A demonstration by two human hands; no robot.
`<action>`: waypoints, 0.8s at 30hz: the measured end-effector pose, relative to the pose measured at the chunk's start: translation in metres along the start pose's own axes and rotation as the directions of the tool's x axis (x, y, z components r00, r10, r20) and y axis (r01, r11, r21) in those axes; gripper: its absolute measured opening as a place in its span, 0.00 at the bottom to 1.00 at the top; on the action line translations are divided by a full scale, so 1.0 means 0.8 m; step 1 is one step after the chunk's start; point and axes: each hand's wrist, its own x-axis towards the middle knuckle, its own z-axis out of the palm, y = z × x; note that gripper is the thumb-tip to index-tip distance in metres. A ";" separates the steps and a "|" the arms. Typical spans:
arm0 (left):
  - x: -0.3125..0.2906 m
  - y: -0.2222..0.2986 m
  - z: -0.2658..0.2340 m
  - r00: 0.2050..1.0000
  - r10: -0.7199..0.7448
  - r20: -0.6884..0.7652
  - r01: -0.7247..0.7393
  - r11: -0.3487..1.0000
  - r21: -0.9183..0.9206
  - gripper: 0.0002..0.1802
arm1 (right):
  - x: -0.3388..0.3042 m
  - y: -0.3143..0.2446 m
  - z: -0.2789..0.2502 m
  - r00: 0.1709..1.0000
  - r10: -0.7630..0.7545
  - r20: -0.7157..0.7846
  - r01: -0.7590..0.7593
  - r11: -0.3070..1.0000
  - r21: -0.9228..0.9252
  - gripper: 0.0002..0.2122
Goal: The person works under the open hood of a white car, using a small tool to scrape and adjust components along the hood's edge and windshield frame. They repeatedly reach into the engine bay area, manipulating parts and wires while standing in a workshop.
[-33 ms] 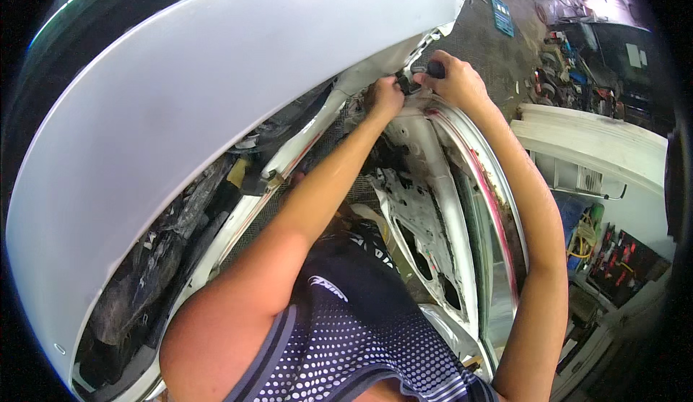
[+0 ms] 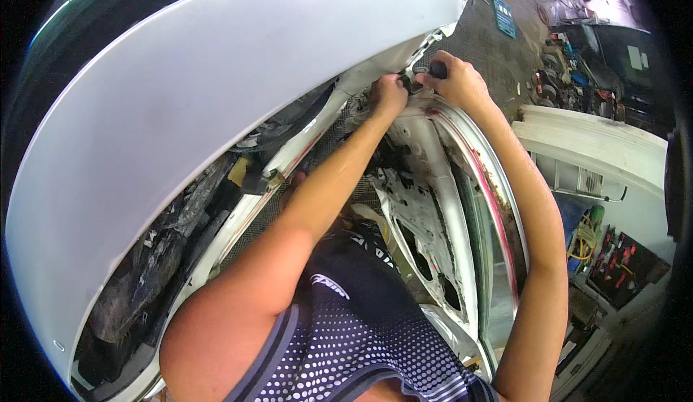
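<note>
My two hands meet where the white car door joins the car body, at the upper middle. My right hand curls around a dark rounded handle, with a metal part at its left end. My left hand is closed just left of it, beside a small dark piece. What its fingers hold is hidden. The open door stands to the right of my body, its inner side stripped, with holes in the metal and a glass pane. My right forearm passes over the door's outer edge.
A large pale car panel fills the left, above a dark interior. To the right lie a white bumper-like part, a tool tray and loose parts. A blue board is on the floor.
Both hands have shifted very slightly to the right, and the view has moved a little. My grip on the dark handle looks the same.
</note>
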 end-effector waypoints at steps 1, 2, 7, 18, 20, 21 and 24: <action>0.005 0.007 0.004 0.999 0.022 -0.038 -0.024 0.998 -0.049 0.10 | 0.002 0.001 0.000 1.000 -0.010 0.002 0.010 1.000 0.004 0.27; 0.012 0.016 0.006 1.000 0.004 0.023 -0.003 0.999 -0.045 0.10 | 0.005 0.002 0.001 1.000 -0.020 0.005 0.020 1.000 0.007 0.27; 0.007 0.038 -0.011 0.942 0.233 0.240 -0.207 0.970 -0.129 0.13 | 0.015 0.005 0.004 0.998 -0.062 0.009 0.063 0.997 -0.045 0.26; -0.083 -0.019 -0.117 0.984 -0.131 0.121 0.172 0.875 -0.453 0.15 | -0.010 -0.018 -0.041 0.989 -0.150 -0.017 0.141 0.961 -0.239 0.22; -0.093 -0.008 -0.136 0.974 -0.194 0.116 0.226 0.829 -0.511 0.18 | -0.018 -0.029 -0.059 0.962 -0.270 -0.024 0.258 0.938 -0.231 0.19; -0.093 0.004 -0.145 0.984 -0.135 0.113 0.176 0.797 -0.578 0.18 | -0.024 -0.033 -0.069 0.945 -0.327 -0.030 0.311 0.921 -0.232 0.18; -0.095 0.045 -0.165 0.994 0.061 0.094 0.026 0.687 -0.727 0.18 | -0.050 -0.055 -0.084 0.921 -0.390 -0.004 0.381 0.903 -0.200 0.21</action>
